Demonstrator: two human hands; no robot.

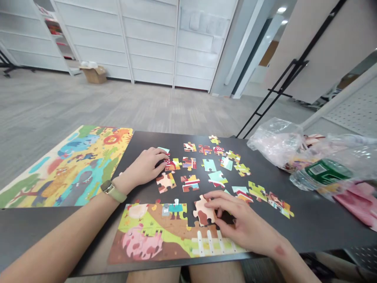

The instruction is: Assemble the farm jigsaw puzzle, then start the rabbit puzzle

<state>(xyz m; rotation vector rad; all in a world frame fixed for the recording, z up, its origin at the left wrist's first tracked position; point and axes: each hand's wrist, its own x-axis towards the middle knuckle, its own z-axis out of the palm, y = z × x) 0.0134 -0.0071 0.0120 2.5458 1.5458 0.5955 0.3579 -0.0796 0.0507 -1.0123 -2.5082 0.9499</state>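
One puzzle piece is pinched between the thumb and fingers of the right hand, at the far side of the partly joined puzzle; whether it touches the puzzle cannot be told. The left hand, loosely curled, reaches among the loose pieces scattered farther back; whether its fingertips grip one is unclear. A farm scene with a pink pig shows on the joined part, along the near edge of the black table. Left lies a colorful animal picture; right, a plastic bottle.
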